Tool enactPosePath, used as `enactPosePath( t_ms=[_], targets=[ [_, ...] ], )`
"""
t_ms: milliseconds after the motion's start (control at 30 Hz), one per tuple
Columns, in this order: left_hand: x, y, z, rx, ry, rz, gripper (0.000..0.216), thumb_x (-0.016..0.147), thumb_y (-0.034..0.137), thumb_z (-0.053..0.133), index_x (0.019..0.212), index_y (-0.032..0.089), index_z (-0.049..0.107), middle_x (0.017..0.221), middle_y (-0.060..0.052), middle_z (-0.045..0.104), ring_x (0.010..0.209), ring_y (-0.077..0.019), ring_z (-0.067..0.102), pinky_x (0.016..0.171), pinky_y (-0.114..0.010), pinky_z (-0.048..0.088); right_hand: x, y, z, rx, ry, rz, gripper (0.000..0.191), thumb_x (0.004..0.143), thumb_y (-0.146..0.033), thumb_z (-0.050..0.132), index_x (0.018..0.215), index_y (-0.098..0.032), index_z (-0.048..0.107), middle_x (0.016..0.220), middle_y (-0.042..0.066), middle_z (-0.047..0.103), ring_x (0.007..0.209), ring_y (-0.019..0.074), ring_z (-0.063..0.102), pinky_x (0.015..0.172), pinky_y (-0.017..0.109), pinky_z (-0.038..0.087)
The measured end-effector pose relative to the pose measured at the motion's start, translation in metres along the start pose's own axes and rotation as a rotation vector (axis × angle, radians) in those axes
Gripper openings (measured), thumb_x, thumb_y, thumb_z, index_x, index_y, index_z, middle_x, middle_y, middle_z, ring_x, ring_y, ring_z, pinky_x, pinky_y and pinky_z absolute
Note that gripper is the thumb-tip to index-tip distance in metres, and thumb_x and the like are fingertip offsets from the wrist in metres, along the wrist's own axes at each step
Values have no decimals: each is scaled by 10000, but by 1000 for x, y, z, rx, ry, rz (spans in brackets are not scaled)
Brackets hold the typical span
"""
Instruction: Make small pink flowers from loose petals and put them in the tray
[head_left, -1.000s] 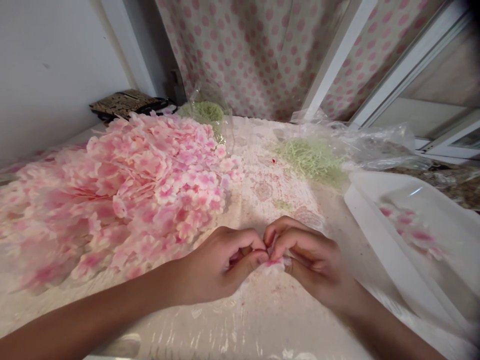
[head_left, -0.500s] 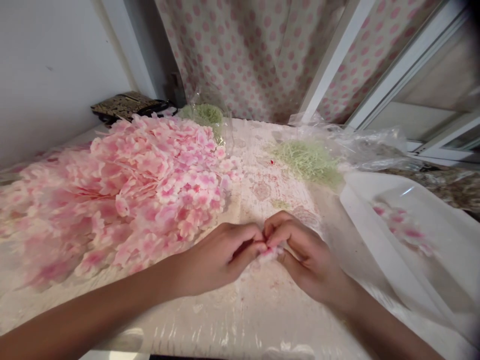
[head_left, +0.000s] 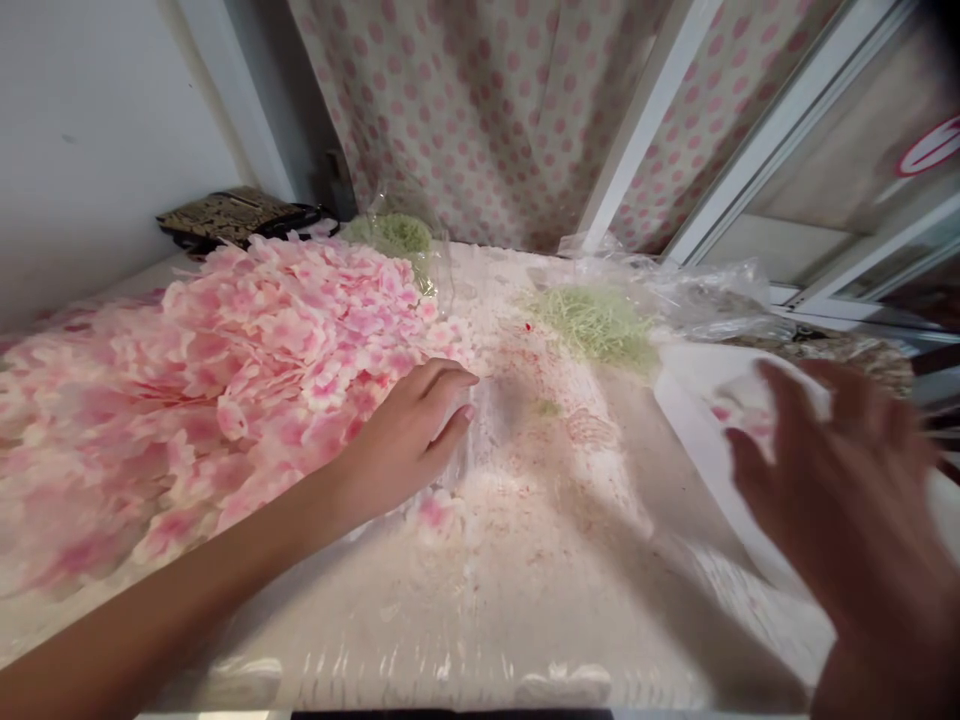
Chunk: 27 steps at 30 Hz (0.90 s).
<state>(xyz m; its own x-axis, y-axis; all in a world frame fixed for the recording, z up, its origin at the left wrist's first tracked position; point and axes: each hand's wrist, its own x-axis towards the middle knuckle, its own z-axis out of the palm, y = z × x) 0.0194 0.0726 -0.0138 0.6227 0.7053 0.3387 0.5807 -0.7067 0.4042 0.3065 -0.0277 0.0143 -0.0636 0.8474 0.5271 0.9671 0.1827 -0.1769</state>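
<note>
Nearest: loose pink petals (head_left: 435,515) on glossy plastic-covered tabletop (head_left: 487,640), just below L hand (head_left: 401,445). L hand low at edge of big heap of pink-and-cream fabric petals (head_left: 255,400), fingers loosely curled, not clenched; can't tell if anything's pinched, pale translucent bit by fingertips unclear. R hand (head_left: 847,500) blurred, fingers spread wide, released, nothing visibly held, above white tray (head_left: 690,440) w/ smooth shiny surface & few pink petals (head_left: 739,415). Judged step: between pinches, hands apart. Next move calls for light fingertip pinch, since petals look thin, soft, layered, w/ ruffled edges. Further back: shredded pale-green fibre (head_left: 592,325) in wispy mound, crinkled clear plastic bag (head_left: 712,300), second green bundle (head_left: 390,235), dark patterned purse (head_left: 232,215), polka-dot curtain (head_left: 480,110)
</note>
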Motion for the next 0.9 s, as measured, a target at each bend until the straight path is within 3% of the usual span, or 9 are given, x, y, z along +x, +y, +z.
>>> enactPosePath(
  t_ms=[67,167,233,400,500,700,900],
  targets=[
    [0,-1,0,28,-50,18,240,907,181,370,1103,154,506,1100,-83,523,1058,-194,480,940,-373,388,10,-23,17,-166,-55,-27,340,800,-89,479,1123,-172,547,1139,195,533,1076,399,461,822,555,380],
    [0,0,-2,63,-139,7,236,909,196,357,956,144,583,942,-66,592,901,-190,539,841,-367,421,29,-50,45,-5,-411,-136,247,767,-18,456,853,-178,624,854,102,637,807,260,589,715,415,442],
    [1,1,-3,100,-164,-19,264,912,211,345,910,137,598,883,-65,614,854,-197,556,806,-369,422,38,-60,62,101,-488,-203,248,792,-18,437,787,-185,619,779,62,634,729,197,590,667,335,439],
    [1,1,-3,188,-189,-97,268,910,227,335,885,142,588,841,-65,631,826,-207,578,754,-342,406,40,-71,93,172,-471,-278,161,885,-171,445,889,-165,605,845,49,621,776,167,590,679,284,428],
    [1,0,-11,144,-252,-135,254,916,245,316,858,157,548,698,-18,580,664,-158,549,628,-277,368,33,-74,101,144,-457,-313,152,890,-157,430,869,-150,580,853,54,607,754,166,577,647,281,418],
    [-5,-2,-33,-36,-572,-9,82,817,261,510,775,192,526,671,40,533,596,-102,482,553,-224,293,24,-69,102,144,-452,-310,252,781,40,368,835,-149,526,829,57,553,723,155,527,638,277,417],
    [-15,-9,-21,6,-586,82,90,750,243,591,721,185,528,699,34,517,669,-130,484,638,-260,306,23,-61,99,342,-384,-195,272,814,16,337,887,-168,525,858,49,526,732,140,510,659,273,426]
  ],
)
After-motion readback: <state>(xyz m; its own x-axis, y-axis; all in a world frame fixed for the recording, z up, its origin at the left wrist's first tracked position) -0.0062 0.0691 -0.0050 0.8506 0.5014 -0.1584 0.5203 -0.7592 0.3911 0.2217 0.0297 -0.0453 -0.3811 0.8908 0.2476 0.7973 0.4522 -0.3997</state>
